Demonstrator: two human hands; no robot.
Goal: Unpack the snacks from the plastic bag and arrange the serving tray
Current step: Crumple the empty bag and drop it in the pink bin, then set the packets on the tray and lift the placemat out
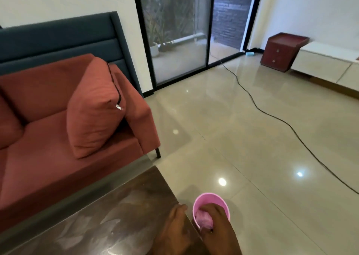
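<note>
A small pink bin (210, 199) stands on the floor just past the right edge of the dark table (108, 216). Inside it lies a crumpled pink plastic bag (203, 218). My right hand (215, 218) reaches down into the bin and presses on the bag, fingers curled over it. My left hand (175, 223) rests on the table's right edge, fingers bent, with nothing visible in it. No tray or snacks are in view.
A red sofa (58, 138) with a loose cushion (95, 109) stands left of the table. A black cable (272, 116) runs across the glossy tiled floor. A sliding glass door (174, 31), a red drawer unit (281, 50) and a low white cabinet (328, 64) lie beyond.
</note>
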